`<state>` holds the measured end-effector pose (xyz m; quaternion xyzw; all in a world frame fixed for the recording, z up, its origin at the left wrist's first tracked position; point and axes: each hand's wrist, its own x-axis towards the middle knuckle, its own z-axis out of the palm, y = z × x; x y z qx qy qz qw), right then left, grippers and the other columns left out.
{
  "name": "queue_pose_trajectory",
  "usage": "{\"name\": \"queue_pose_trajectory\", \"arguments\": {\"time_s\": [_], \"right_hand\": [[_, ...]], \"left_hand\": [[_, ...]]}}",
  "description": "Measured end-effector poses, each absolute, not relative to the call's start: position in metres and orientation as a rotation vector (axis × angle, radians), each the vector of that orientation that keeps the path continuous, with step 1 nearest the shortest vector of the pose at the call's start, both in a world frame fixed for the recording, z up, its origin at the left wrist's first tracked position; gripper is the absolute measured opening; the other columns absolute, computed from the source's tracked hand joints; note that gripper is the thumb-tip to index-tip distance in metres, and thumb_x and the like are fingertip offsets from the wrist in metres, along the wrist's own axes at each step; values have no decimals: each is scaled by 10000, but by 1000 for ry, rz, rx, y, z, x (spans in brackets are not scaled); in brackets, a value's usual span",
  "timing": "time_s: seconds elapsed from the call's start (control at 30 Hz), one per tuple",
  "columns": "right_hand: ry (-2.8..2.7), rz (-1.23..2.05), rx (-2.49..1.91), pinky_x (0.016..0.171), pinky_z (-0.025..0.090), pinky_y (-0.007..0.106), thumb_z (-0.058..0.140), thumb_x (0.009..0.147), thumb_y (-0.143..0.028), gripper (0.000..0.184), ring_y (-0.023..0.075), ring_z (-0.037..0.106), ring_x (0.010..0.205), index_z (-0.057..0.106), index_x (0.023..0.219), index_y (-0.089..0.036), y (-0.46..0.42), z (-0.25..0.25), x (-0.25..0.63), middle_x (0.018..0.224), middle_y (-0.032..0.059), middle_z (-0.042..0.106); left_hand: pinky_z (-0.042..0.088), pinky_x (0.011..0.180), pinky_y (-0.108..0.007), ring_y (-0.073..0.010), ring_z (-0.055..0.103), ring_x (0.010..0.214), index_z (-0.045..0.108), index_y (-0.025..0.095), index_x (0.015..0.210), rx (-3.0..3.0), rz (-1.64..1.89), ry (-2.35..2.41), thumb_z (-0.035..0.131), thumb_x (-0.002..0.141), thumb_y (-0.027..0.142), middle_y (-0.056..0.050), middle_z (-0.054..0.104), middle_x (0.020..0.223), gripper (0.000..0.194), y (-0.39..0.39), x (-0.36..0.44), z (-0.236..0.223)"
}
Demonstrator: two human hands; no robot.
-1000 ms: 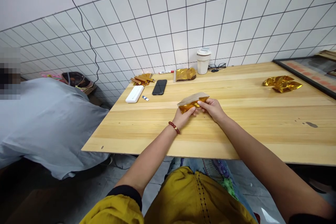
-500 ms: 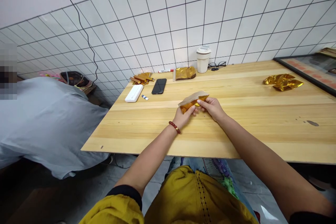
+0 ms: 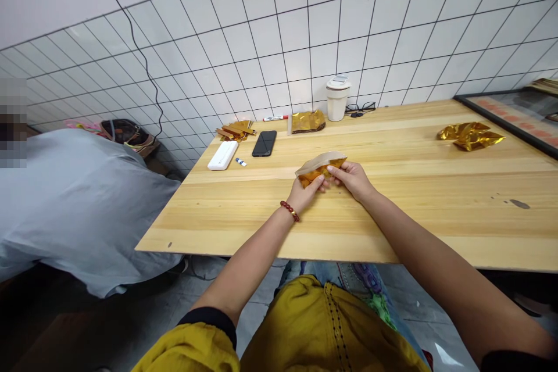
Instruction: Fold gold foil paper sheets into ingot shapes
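Observation:
Between both hands I hold a sheet of gold foil paper (image 3: 314, 172) with a plain tan strip along its far edge. My left hand (image 3: 305, 187) grips its near left part, thumb on top. My right hand (image 3: 351, 179) pinches the right end between thumb and fingers. The sheet is bent and raised a little over the wooden table (image 3: 226, 209). Some of my fingers are hidden beneath it. A flat stack of gold foil paper (image 3: 307, 121) lies beyond my hands. Folded gold foil pieces (image 3: 469, 136) rest on the table to the right.
At the back left are loose gold strips (image 3: 236, 129), a white box-like device (image 3: 222, 155), a phone (image 3: 264, 143), a small blue-and-white item (image 3: 240, 161) and a marker (image 3: 275, 118). A lidded cup (image 3: 337, 99) and glasses (image 3: 361, 108) stand by the wall. A person in grey (image 3: 87, 203) is at left.
The foil sheet's tan edge tilts slightly and shows a bit more of its face. Both hands stay in nearly the same place, still gripping it.

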<state>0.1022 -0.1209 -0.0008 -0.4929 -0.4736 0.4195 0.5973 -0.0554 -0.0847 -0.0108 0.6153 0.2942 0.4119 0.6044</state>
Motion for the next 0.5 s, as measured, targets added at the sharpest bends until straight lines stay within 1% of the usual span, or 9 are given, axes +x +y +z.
{"name": "queue_pose_trajectory", "arguments": {"time_s": [0.13, 0.27, 0.5], "right_hand": [[-1095, 977, -1147, 461, 378, 232, 808, 599, -629, 497, 97, 500, 503, 722, 770, -171, -121, -2, 102, 612, 9, 655], [-1098, 975, -1152, 465, 385, 233, 809, 593, -630, 504, 103, 518, 511, 721, 767, -166, -121, -1, 102, 612, 12, 657], [-1126, 994, -1127, 488, 415, 254, 799, 589, -651, 504, 166, 617, 602, 725, 765, -184, -126, 6, 97, 667, 32, 691]], "left_hand": [[523, 650, -325, -139, 607, 586, 692, 135, 799, 1428, 962, 690, 747, 694, 618, -78, 715, 721, 497, -84, -55, -14], [520, 645, -323, -142, 610, 591, 691, 132, 793, 1437, 960, 680, 741, 701, 619, -80, 712, 718, 498, -84, -55, -13], [525, 622, -308, -138, 607, 559, 683, 161, 844, 1417, 1028, 712, 747, 681, 635, -40, 702, 678, 505, -89, -55, -4]]}}
